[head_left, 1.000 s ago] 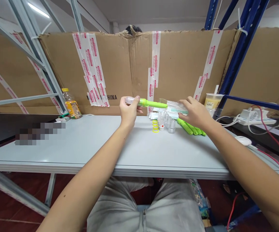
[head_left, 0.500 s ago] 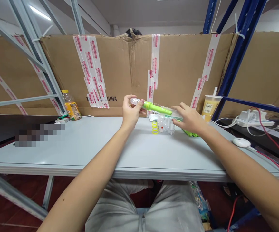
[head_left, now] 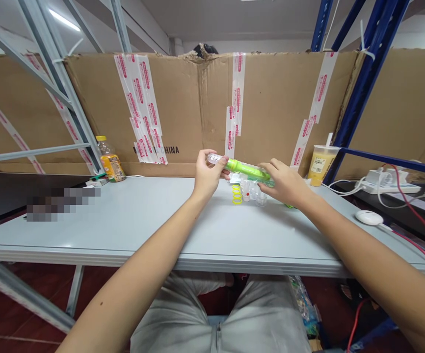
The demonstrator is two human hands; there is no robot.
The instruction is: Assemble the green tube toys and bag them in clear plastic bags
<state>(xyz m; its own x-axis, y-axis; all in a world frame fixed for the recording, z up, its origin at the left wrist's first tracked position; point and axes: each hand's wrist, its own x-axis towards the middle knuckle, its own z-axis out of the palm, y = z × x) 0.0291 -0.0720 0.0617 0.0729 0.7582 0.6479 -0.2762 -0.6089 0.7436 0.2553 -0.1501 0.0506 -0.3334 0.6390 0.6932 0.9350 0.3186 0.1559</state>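
Observation:
My left hand (head_left: 208, 175) pinches the clear capped end of a green wand-like stick (head_left: 242, 167) and holds it level above the table. My right hand (head_left: 285, 183) is curled at the stick's other end, over a clear plastic bag whose contents I cannot make out. Below the stick, several small clear vials (head_left: 253, 191) stand beside a stack of yellow rings (head_left: 236, 193) on the grey table (head_left: 142, 220). More green sticks lie under my right hand, mostly hidden.
A taped cardboard wall (head_left: 198, 98) closes off the back. An orange drink bottle (head_left: 111, 160) stands at the back left, a lidded yellow drink cup (head_left: 320, 161) at the back right. A white mouse (head_left: 368, 217), power strip (head_left: 389, 179) and red cables sit at right.
Both hands have drifted slightly right and toward each other. My right hand has come in from the pile of green sticks to the stick's far end.

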